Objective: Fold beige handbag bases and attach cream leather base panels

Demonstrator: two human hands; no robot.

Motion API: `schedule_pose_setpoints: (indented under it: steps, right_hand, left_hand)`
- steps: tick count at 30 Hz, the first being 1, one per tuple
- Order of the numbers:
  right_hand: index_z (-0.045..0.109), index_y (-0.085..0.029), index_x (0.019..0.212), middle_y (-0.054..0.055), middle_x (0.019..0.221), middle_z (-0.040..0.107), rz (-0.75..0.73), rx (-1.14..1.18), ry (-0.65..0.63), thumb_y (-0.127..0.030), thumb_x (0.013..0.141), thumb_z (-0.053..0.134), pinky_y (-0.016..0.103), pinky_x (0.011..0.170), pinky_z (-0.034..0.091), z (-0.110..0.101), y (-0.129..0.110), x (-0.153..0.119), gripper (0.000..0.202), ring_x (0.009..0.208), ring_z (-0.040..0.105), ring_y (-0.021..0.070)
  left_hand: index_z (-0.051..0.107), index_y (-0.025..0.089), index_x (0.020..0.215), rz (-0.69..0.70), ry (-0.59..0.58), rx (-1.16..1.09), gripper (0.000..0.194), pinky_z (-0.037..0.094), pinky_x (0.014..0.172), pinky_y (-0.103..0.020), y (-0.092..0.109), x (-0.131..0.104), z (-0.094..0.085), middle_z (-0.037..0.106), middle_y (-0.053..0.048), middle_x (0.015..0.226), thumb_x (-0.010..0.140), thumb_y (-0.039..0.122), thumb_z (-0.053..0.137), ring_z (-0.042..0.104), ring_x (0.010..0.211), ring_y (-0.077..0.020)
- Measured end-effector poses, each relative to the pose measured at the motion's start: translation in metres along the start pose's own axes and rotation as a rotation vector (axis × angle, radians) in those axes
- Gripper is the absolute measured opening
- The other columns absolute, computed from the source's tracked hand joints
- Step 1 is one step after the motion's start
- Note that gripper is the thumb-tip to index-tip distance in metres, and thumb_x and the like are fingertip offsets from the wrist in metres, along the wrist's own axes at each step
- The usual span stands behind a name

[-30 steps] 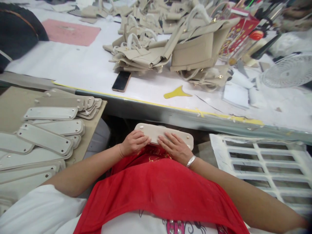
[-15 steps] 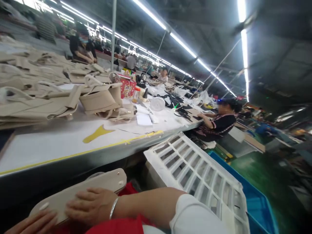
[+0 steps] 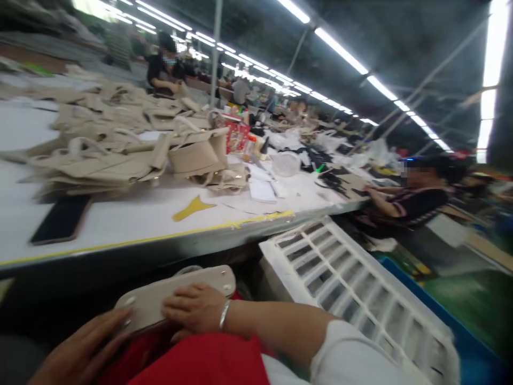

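Observation:
A beige bag (image 3: pixel 148 300) with small metal studs rests on my lap, over red cloth, its long narrow panel facing up. My right hand (image 3: pixel 196 310), a silver bracelet at its wrist, lies flat on the right part of that panel with the fingers spread. At the panel's left end my left hand (image 3: pixel 90 342) touches the edge, fingers stretched out. The underside of the bag is hidden by my hands and the red cloth.
Beige bag pieces (image 3: pixel 108 160) are heaped on the white table (image 3: pixel 132 216), near a dark phone (image 3: pixel 62 219) and a yellow piece (image 3: pixel 193 208). To the right stand a white slatted crate (image 3: pixel 352 278) and a blue bin (image 3: pixel 465 326). Other people sit along the table.
The view has swung left, so the table, bag and hands appear further right. The whole phone now shows. Both hands remain on the bag, and more of my left hand is visible.

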State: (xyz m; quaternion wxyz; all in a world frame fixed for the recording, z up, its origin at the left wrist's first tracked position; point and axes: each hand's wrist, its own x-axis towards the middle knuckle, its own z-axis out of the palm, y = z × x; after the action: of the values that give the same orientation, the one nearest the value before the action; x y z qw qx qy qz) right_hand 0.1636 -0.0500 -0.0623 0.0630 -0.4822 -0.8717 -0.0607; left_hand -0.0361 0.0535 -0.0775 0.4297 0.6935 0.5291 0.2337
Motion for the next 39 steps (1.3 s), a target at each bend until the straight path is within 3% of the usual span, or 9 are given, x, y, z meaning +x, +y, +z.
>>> schedule_pose_setpoints:
  steps: [2,4,10,18,23,29,33,36,39]
  right_hand:
    - [0.052,-0.019,0.121,0.005,0.129,0.051,0.013,0.094,0.027,-0.060,0.085,0.034,0.036,0.085,0.041,0.000,-0.004,0.011,0.057,0.110,0.048,0.0217]
    - [0.049,-0.017,0.124,0.008,0.130,0.049,0.026,0.148,0.050,-0.055,0.085,0.039,0.041,0.093,0.037,0.005,-0.006,0.025,0.056,0.115,0.044,0.0248]
    - [0.041,-0.012,0.132,0.011,0.135,0.042,-0.115,0.191,0.051,-0.051,0.086,0.040,0.041,0.103,0.028,0.020,-0.012,0.055,0.061,0.127,0.032,0.0257]
    - [0.038,-0.012,0.134,0.011,0.138,0.038,-0.109,0.158,0.060,-0.054,0.086,0.039,0.040,0.102,0.028,0.028,-0.017,0.064,0.064,0.127,0.033,0.0256]
    - [0.040,-0.012,0.132,0.010,0.137,0.040,-0.094,0.138,0.007,-0.054,0.087,0.036,0.038,0.100,0.032,0.023,-0.001,0.035,0.062,0.126,0.035,0.0240]
    - [0.038,-0.013,0.134,0.012,0.133,0.045,0.147,0.068,-0.036,-0.043,0.087,0.044,0.044,0.105,0.028,-0.016,0.027,-0.045,0.056,0.126,0.035,0.0229]
    - [0.051,-0.019,0.122,0.008,0.121,0.057,0.318,0.185,0.107,-0.034,0.087,0.046,0.048,0.108,0.021,-0.030,0.037,-0.074,0.039,0.120,0.043,0.0215]
    - [0.051,-0.017,0.119,0.010,0.121,0.055,0.660,0.409,0.284,-0.027,0.087,0.044,0.043,0.102,0.034,-0.023,0.046,-0.079,0.034,0.115,0.048,0.0201]
    - [0.051,-0.015,0.118,0.010,0.115,0.059,0.850,0.795,0.211,-0.033,0.086,0.044,0.035,0.088,0.048,-0.010,0.056,-0.077,0.037,0.101,0.057,0.0187]
  left_hand:
    - [0.057,0.016,0.110,0.036,0.026,-0.049,0.048,0.049,0.087,-0.033,-0.006,-0.007,-0.028,0.059,-0.007,0.108,0.071,0.044,0.059,0.057,0.099,-0.0212]
    - [0.053,0.016,0.112,0.029,0.002,-0.139,0.051,0.050,0.081,-0.033,-0.011,-0.007,-0.040,0.060,-0.007,0.101,0.069,0.042,0.063,0.060,0.089,-0.0203]
    - [0.057,0.013,0.095,-0.118,-0.124,-0.394,0.038,0.048,0.064,-0.026,-0.027,0.013,-0.041,0.059,-0.004,0.083,0.068,0.038,0.066,0.057,0.071,-0.0142]
    - [0.059,0.016,0.096,0.147,-0.142,-0.039,0.025,0.047,0.066,-0.026,-0.018,0.010,-0.050,0.054,-0.005,0.090,0.079,0.032,0.054,0.054,0.074,-0.0135]
    - [0.057,0.017,0.100,0.164,-0.185,0.088,0.031,0.048,0.068,-0.027,-0.014,0.009,-0.049,0.053,-0.005,0.092,0.082,0.041,0.049,0.055,0.079,-0.0156]
    - [0.056,0.018,0.104,0.138,-0.206,0.153,0.043,0.048,0.075,-0.032,-0.017,0.009,-0.046,0.055,-0.007,0.097,0.080,0.052,0.047,0.056,0.084,-0.0196]
    - [0.055,0.018,0.107,0.095,-0.208,0.129,0.046,0.049,0.080,-0.033,-0.013,0.011,-0.047,0.056,-0.007,0.104,0.077,0.053,0.051,0.057,0.091,-0.0210]
    - [0.053,0.019,0.115,0.046,-0.230,0.068,0.054,0.047,0.088,-0.034,-0.008,0.016,-0.044,0.055,-0.007,0.115,0.073,0.053,0.057,0.056,0.100,-0.0226]
    - [0.052,0.018,0.119,-0.074,-0.342,-0.068,0.060,0.046,0.091,-0.036,-0.006,0.018,-0.040,0.056,-0.008,0.120,0.071,0.053,0.060,0.055,0.105,-0.0249]
